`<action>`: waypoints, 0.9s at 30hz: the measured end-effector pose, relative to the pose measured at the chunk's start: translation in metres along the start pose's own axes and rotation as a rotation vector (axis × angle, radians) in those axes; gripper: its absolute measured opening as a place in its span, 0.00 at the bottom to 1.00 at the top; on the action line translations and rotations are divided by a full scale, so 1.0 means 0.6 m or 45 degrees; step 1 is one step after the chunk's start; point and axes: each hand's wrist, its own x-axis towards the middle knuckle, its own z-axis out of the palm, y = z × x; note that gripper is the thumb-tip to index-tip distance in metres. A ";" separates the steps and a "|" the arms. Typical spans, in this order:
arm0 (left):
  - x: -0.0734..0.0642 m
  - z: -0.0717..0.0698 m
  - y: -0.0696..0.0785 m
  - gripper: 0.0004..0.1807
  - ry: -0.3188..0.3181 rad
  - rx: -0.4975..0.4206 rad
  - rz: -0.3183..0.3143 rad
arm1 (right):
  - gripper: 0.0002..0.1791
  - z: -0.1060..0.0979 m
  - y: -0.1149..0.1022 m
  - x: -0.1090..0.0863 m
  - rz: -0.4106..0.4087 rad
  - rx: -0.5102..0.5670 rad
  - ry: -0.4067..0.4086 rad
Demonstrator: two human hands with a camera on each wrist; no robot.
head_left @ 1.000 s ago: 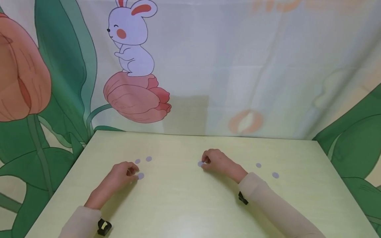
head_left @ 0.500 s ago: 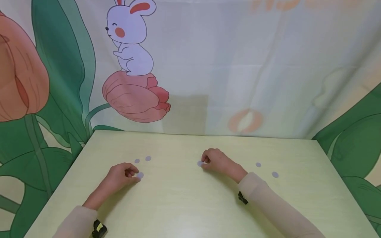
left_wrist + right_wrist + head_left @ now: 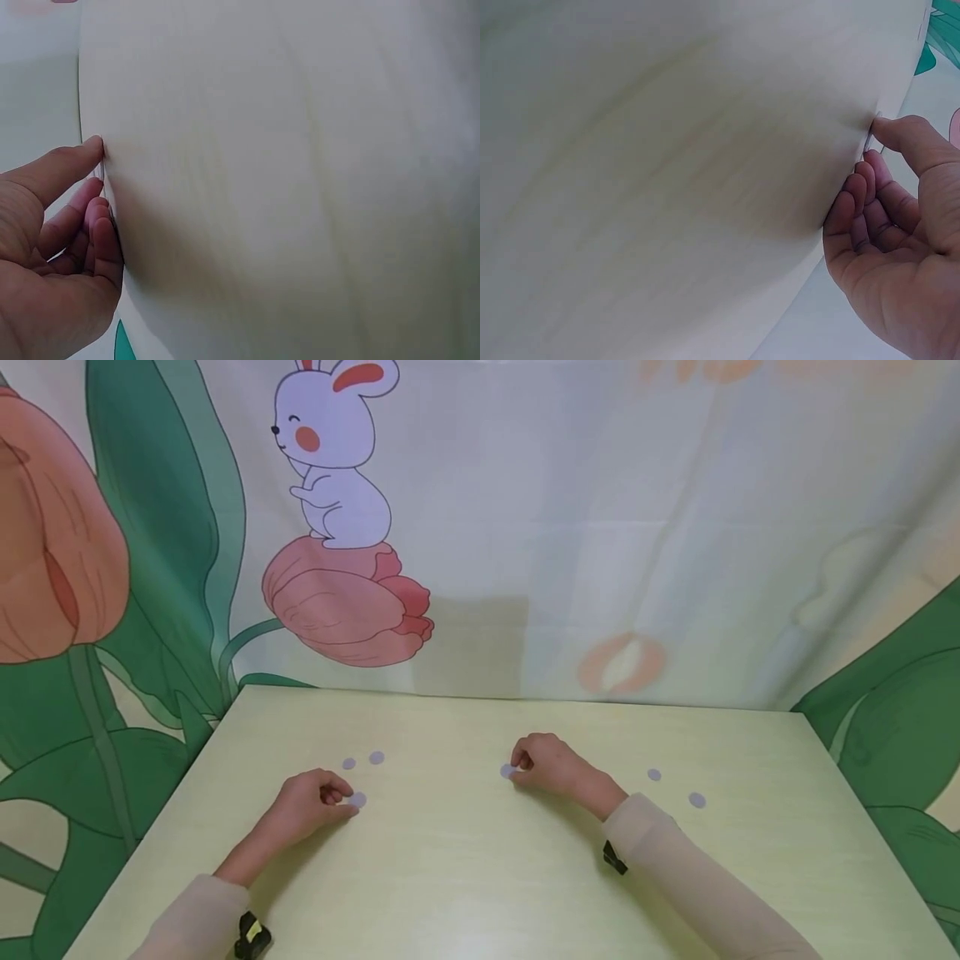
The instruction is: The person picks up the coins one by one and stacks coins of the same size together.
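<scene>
A flat, round pale purple disc (image 3: pixel 358 799) lies on the table at left, with the thumb and forefinger of my left hand (image 3: pixel 311 803) at its edges in a pinch. My right hand (image 3: pixel 555 766) pinches the right edge of another such disc (image 3: pixel 507 772) near the table's middle. In the left wrist view, the left hand (image 3: pixel 64 232) has its thumb and curled fingers low at the tabletop. Thumb and fingers of the right hand (image 3: pixel 900 202) also meet the surface in the right wrist view, where a thin sliver of disc (image 3: pixel 868 139) shows by the thumb.
Two more discs, one smaller (image 3: pixel 348 764) and one larger (image 3: pixel 377 757), lie beyond the left hand. Right of the right hand are another small disc (image 3: pixel 654 774) and a larger one (image 3: pixel 697 800). A printed curtain (image 3: pixel 480 527) hangs behind the pale table (image 3: pixel 465 877).
My left hand has shifted slightly, its thumb coming round to the near edge of its disc. The right hand stays at its disc, and the discs keep their places.
</scene>
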 end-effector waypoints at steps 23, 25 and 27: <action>-0.004 0.011 0.010 0.15 0.017 0.016 -0.027 | 0.07 0.000 -0.002 -0.003 -0.005 0.000 0.002; -0.003 0.012 0.011 0.14 0.026 0.017 -0.022 | 0.07 -0.001 -0.002 -0.003 -0.005 0.001 0.004; -0.002 0.012 0.012 0.13 0.034 0.018 -0.020 | 0.07 -0.003 -0.003 -0.003 -0.005 0.007 0.004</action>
